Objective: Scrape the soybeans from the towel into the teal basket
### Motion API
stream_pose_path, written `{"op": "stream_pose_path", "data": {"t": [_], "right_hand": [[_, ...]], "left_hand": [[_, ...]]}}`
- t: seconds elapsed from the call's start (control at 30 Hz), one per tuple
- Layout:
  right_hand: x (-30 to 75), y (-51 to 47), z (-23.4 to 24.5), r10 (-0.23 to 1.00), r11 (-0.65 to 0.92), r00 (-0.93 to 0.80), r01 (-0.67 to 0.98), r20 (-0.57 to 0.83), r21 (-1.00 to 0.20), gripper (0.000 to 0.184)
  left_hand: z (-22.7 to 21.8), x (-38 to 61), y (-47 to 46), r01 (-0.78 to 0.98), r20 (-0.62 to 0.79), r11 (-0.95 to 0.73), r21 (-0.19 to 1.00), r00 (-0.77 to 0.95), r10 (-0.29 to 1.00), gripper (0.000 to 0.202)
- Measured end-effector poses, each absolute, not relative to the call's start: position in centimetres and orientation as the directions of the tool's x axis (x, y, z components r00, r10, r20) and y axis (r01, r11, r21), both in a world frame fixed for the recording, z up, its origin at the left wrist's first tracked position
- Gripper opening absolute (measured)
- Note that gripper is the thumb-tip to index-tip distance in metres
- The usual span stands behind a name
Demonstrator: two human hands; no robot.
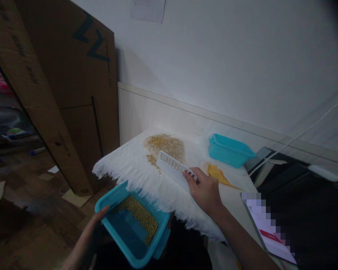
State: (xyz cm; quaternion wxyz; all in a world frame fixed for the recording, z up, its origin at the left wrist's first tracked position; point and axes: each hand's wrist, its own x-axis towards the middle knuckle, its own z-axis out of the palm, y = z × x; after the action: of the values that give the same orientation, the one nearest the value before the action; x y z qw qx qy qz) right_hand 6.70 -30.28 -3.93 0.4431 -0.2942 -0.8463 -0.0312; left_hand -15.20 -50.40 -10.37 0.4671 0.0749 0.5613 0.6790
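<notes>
My left hand [97, 221] grips the rim of a blue plastic tub [126, 245], tilted below the table's front edge. Round yellow-brown beans [141, 215] lie along one side inside it, and the cloth's fringe hangs over its far rim. My right hand [205, 189] is closed around one end of a white slotted plastic piece [173, 170], held edge-on over the white fringed cloth [124, 161]. Just beyond the slotted piece, a loose heap of similar beans [165, 144] is spread on the cloth, with a few scattered at its near side.
Another blue tub [228, 150] stands at the table's back right, with a yellow cloth-like item [216, 173] before it. Right of these lie a phone-like slab [267, 228] and dark equipment with a white cable. A tall cardboard box [73, 93] stands left; papers lie on the floor.
</notes>
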Motion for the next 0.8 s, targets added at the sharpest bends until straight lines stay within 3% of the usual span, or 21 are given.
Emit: {"op": "stream_pose_path", "data": {"t": [0.33,0.5,0.8], "right_hand": [[6.5,-31.0,-3.9,0.443,0.854,-0.478,0.482,0.759,-0.195,0.029],[7.1,-31.3,-3.9,0.431,0.859,-0.47,0.476,0.771,-0.19,0.029],[8.6,-32.3,-4.1,0.399,0.857,-0.444,0.491,0.802,-0.155,0.034]], "left_hand": [[-9.6,-14.7,-50.1,-0.543,-0.42,0.061,0.838,-0.57,0.706,0.037],[-10.3,-15.2,-50.4,-0.574,-0.485,0.109,0.812,-0.558,0.673,0.039],[-13.4,-17.0,-50.3,-0.694,-0.649,0.212,0.688,-0.457,0.608,0.065]]}}
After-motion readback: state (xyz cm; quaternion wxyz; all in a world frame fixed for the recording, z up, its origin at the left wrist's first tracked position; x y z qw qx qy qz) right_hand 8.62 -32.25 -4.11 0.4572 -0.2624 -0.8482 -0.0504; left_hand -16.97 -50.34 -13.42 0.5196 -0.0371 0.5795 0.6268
